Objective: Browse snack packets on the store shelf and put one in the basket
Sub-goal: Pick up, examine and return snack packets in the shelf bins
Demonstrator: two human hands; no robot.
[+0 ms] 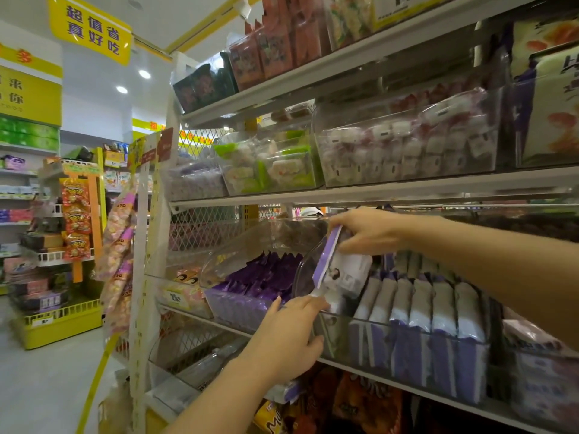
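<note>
My right hand (366,234) grips the top of a white and purple snack packet (340,270), tilted above a clear bin (407,343) full of upright packets of the same kind. Below it, my left hand (289,333) rests on the clear lid and front corner of that bin, fingers curled around the plastic edge. The packet's lower end nearly touches my left thumb. Left of this bin sits another clear bin of dark purple packets (263,277). No basket is in view.
Shelves above hold clear bins of green and white sweets (269,164) and pink and white sweets (407,148). Orange bags (360,402) fill the shelf below. Hanging snack strips (117,245) mark the shelf end; a yellow display rack (62,239) stands across the aisle at left.
</note>
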